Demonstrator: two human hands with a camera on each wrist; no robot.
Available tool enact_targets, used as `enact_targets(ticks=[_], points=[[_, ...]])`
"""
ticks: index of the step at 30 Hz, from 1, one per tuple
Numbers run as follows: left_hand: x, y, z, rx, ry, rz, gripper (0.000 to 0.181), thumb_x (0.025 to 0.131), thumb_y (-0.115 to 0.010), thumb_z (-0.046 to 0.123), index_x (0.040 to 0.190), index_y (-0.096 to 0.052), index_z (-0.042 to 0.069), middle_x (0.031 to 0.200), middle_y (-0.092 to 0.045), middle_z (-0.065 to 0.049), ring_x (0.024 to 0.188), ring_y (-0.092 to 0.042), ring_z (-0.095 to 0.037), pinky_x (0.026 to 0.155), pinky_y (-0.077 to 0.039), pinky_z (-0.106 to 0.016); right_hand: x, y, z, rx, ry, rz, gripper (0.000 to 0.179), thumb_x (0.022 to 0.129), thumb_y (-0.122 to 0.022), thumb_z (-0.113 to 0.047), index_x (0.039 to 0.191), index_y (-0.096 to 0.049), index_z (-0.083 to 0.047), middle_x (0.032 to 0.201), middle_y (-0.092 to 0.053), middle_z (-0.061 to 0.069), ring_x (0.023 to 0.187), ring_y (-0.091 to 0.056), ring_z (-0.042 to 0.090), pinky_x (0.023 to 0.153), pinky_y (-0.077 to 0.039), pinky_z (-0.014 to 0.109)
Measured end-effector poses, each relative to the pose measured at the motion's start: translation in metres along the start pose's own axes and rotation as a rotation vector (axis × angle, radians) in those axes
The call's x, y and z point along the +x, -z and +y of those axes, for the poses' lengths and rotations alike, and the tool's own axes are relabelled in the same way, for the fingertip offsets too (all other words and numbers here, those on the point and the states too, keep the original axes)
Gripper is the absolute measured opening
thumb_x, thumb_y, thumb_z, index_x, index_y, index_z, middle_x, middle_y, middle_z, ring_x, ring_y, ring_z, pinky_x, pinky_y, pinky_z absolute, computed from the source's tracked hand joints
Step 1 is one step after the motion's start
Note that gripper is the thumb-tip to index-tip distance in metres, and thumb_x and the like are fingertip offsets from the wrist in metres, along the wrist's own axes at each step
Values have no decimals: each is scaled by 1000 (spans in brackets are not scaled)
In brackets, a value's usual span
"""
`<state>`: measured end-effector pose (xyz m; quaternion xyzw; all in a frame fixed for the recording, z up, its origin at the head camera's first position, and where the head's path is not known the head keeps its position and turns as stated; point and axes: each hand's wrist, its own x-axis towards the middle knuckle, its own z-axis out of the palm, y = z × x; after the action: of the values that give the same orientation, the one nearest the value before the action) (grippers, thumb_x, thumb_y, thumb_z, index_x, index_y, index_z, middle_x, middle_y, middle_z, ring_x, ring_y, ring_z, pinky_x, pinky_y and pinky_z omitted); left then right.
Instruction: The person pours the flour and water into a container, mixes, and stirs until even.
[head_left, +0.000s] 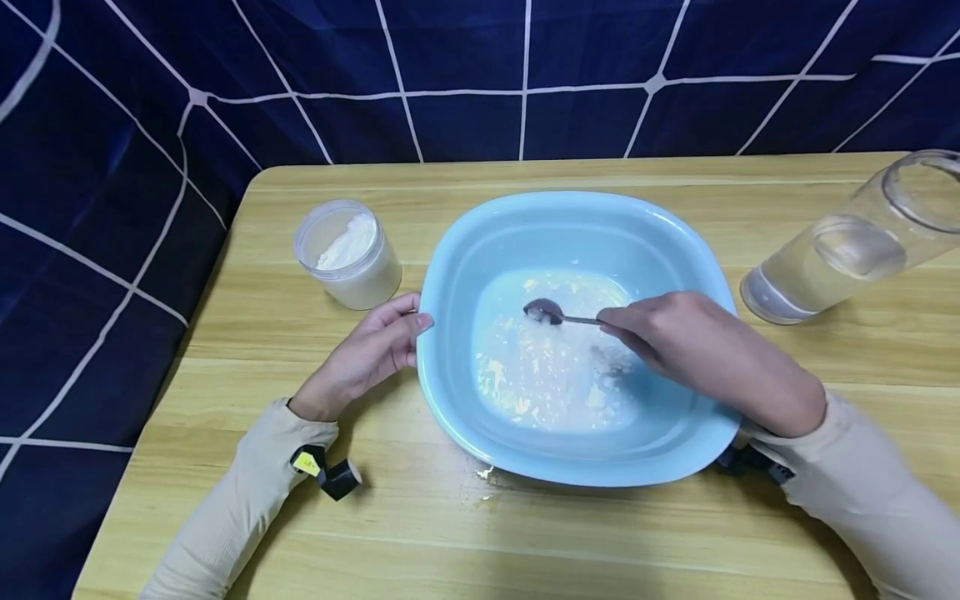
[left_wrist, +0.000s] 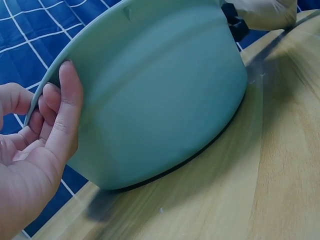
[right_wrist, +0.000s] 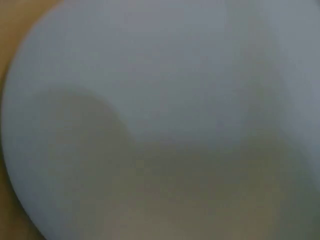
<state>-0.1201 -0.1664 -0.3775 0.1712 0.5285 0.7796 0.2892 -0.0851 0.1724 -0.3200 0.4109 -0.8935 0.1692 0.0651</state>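
Observation:
A light blue basin (head_left: 577, 467) stands on the table with a shallow, whitish, glinting liquid (head_left: 555, 383) in its bottom. My left hand (head_left: 375, 350) grips the basin's left rim; from the left wrist view, a finger or thumb (left_wrist: 70, 100) lies against the outer wall (left_wrist: 160, 100). Reaching over the right rim, my right hand (head_left: 682, 346) holds a metal spoon (head_left: 543, 312) by its handle. The spoon's bowl is low over the liquid, with some white stuff at it; whether it touches the liquid, I cannot tell. The right wrist view is a close blur.
Left of the basin stands an open clear jar (head_left: 360, 271) of white powder. A tall glass vessel (head_left: 832, 250) partly filled with clear liquid stands at the right. Small wet spots (head_left: 486, 472) lie by the basin's front edge. Dark blue checked cloth (head_left: 465, 125) hangs behind the table.

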Motion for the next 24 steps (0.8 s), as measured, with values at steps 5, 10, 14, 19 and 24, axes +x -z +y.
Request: enact_targets(ticks=[5,10,14,19,24], points=[[-1,1,0,-5,0,2,22,98,-36,2,108,-56,5,90,-60,-5,72,-63,-13,63,-58,-23,1,-6,-5,72,107,-48,20,101,-52,-25,91,-66,-15,70,-60,-13,60,-53,-2,50,-48,19],[-1,1,0,-9,-3,-3,22,98,-36,2,108,-56,5,90,-60,-5,72,-63,-13,63,-57,-23,0,-6,-12,187,155,-85,17,100,-54,-21,96,-69,-15,73,-60,-15,64,-52,-5,55,-47,12],[-1,1,0,-8,-4,-6,22,98,-36,1,107,-56,6,89,-60,-5,72,-63,-13,63,-57,-23,0,-9,-17,250,205,-102,14,93,-62,-8,103,-71,-8,81,-67,-12,71,-58,-5,63,-50,11],[-1,1,0,-10,-8,-5,22,98,-36,2,106,-56,6,89,-60,-5,72,-63,-13,63,-58,-23,1,-12,-18,156,146,-86,10,91,-62,-5,93,-67,-14,68,-56,-15,59,-45,-6,51,-44,13],[-1,1,0,-7,-5,-2,21,98,-37,2,106,-56,6,90,-59,-5,72,-62,-12,63,-57,-23,2,-13,-17,40,63,7,19,84,-67,1,81,-58,-16,62,-47,-14,54,-39,-3,46,-38,15]])
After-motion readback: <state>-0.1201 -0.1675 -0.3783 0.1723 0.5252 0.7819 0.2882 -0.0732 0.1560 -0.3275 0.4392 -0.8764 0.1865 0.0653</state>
